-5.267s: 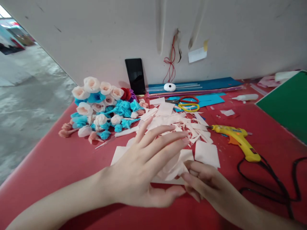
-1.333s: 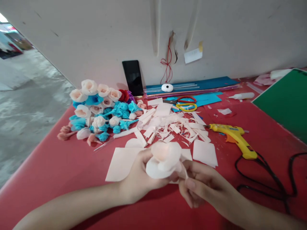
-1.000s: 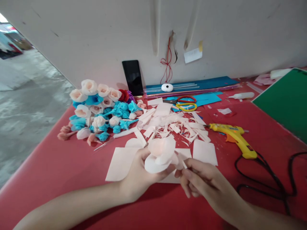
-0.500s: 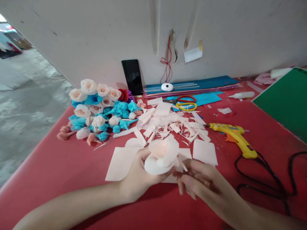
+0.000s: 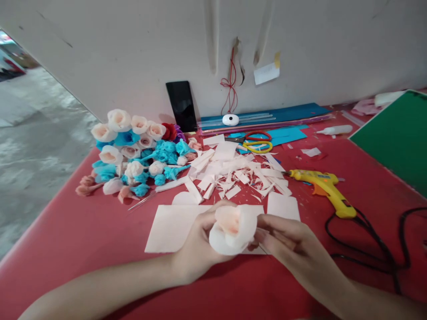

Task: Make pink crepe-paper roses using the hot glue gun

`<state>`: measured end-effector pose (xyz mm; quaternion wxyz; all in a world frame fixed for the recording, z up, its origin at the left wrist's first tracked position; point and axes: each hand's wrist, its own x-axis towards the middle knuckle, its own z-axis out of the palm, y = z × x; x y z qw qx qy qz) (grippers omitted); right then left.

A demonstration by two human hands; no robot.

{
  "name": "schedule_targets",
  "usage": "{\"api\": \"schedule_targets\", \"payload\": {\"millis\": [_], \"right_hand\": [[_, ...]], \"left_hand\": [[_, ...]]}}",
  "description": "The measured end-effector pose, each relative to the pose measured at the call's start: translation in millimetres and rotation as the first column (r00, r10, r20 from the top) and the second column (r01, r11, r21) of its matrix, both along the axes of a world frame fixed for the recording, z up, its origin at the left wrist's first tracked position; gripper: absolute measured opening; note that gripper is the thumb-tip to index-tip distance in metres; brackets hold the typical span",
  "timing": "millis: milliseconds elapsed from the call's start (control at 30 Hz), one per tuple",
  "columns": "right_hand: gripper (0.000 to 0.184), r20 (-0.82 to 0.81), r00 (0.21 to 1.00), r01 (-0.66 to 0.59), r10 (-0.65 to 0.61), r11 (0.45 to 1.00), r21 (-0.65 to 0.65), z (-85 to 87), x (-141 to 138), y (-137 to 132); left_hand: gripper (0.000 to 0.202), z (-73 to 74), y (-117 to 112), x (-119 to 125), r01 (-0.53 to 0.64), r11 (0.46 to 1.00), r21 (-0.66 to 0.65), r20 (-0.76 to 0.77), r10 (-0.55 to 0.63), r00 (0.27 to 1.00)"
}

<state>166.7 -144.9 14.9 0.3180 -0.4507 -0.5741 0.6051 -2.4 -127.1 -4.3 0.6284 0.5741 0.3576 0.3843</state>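
Observation:
A pale pink paper rose (image 5: 233, 227) is held just above the red table (image 5: 83, 231), near its front edge. My left hand (image 5: 198, 242) wraps round the rose from the left and below, fingers closed on it. From the right, my right hand (image 5: 283, 240) pinches the outer petal with thumb and fingertips. Flat pink paper sheets (image 5: 170, 222) lie directly under and behind both hands. A litter of pink paper offcuts (image 5: 240, 171) lies just beyond.
A heap of finished pink and blue paper flowers (image 5: 136, 153) lies at the left. A yellow glue gun (image 5: 325, 189) with a black cord (image 5: 370, 242) lies at the right. Scissors (image 5: 255, 143), blue sheets, a black phone (image 5: 182, 106) and a green board (image 5: 396, 138) stand farther back.
The rose has come lower and a little right, and its petals look tighter. My right hand has closed in onto the outer petal. The view has shifted slightly.

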Motion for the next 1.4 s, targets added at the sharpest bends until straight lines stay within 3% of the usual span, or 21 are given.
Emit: {"api": "schedule_targets", "payload": {"millis": [133, 267, 367, 433, 500, 600, 700, 800, 933, 1100, 1400], "right_hand": [[0.011, -0.149, 0.989, -0.022, 0.007, 0.995, -0.096, -0.4, 2.1, 0.9], [0.011, -0.163, 0.986, 0.019, -0.038, 0.993, -0.116, -1.3, 4.8, 1.6], [0.012, -0.102, 0.994, 0.032, -0.031, 0.999, 0.009, 5.1, 6.4, 4.5], [0.009, -0.005, 0.999, 0.045, -0.045, 0.979, 0.201, 9.8, 8.6, 5.8], [0.010, 0.111, 0.990, 0.027, -0.086, 0.893, 0.448, 11.2, 11.8, 5.4], [0.020, 0.259, 0.954, -0.091, -0.153, 0.673, 0.734, 4.1, 16.3, 3.1], [0.024, 0.364, 0.903, -0.224, -0.226, 0.475, 0.851, -6.3, 16.6, 2.4], [0.022, 0.412, 0.868, -0.303, -0.276, 0.363, 0.881, -8.7, 12.3, 5.2], [0.011, 0.453, 0.838, -0.349, -0.305, 0.340, 0.873, -2.8, 7.7, 8.9], [0.013, 0.452, 0.831, -0.363, -0.326, 0.299, 0.883, -2.1, 8.7, 8.0], [0.015, 0.418, 0.845, -0.338, -0.333, 0.274, 0.900, -5.7, 7.6, 5.3]], "left_hand": [[0.016, -3.3, 0.7, 0.0, 0.046, 0.997, -0.068, 0.064, -0.042, 0.997], [0.018, -2.3, 4.1, -2.5, 0.120, 0.993, 0.021, 0.050, -0.120, 0.991], [0.048, -1.9, 9.2, -4.7, 0.106, 0.991, 0.085, 0.046, -0.110, 0.993], [0.048, -1.2, 14.8, -6.9, 0.107, 0.991, 0.081, 0.053, -0.111, 0.992], [0.031, 1.5, 22.2, -10.6, 0.102, 0.993, 0.057, 0.040, -0.104, 0.994], [0.022, 11.8, 32.7, -18.5, 0.080, 0.996, -0.029, -0.025, -0.080, 0.996], [0.023, 28.7, 35.6, -23.8, 0.119, 0.991, 0.060, -0.154, -0.109, 0.982], [0.021, 44.3, 29.9, -22.7, 0.257, 0.961, 0.105, -0.390, -0.197, 0.899], [0.017, 50.5, 21.8, -17.3, 0.316, 0.929, 0.190, -0.532, -0.173, 0.829], [0.023, 45.7, 20.1, -16.1, 0.358, 0.888, 0.288, -0.594, -0.127, 0.794], [0.025, 43.7, 18.6, -14.6, 0.372, 0.887, 0.274, -0.621, -0.132, 0.773]]}}
